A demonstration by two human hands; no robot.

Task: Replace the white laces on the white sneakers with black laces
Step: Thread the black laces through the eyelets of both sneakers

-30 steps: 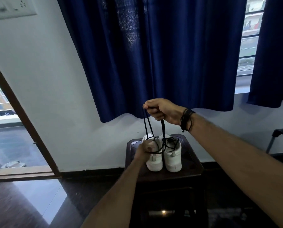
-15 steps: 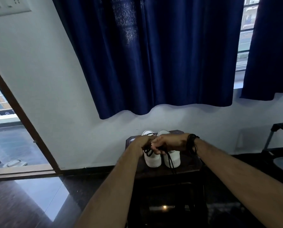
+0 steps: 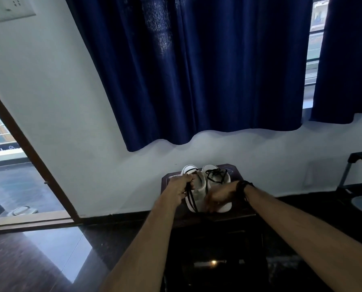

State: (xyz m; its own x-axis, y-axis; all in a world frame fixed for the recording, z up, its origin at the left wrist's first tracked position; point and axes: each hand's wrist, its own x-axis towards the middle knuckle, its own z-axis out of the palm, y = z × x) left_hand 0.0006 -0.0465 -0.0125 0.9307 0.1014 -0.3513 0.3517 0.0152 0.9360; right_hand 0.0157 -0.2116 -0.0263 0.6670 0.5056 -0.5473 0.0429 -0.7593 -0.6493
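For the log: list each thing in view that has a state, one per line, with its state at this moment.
left sneaker: upright on the stool, black lace partly threaded
right sneaker: upright beside it, black lace lying loosely bunched on top
left hand: grips black lace strands that hang down
right hand: low at the sneakers' near end, fingers blurred, grip unclear
curtain: drawn, window gap at right
stool: bears both sneakers

I see navy curtains [image 3: 207, 70] hanging over a window [image 3: 314, 49] with horizontal bars, their hem wavy against a pale wall [image 3: 60, 102]. A switch plate [image 3: 7, 9] sits top left. An open doorway with a brown frame [image 3: 32, 152] shows sandals [image 3: 22, 210] outside. A dark wooden stool [image 3: 242, 175] stands on glossy dark floor [image 3: 39, 260]; a black rack [image 3: 356, 175] stands right.
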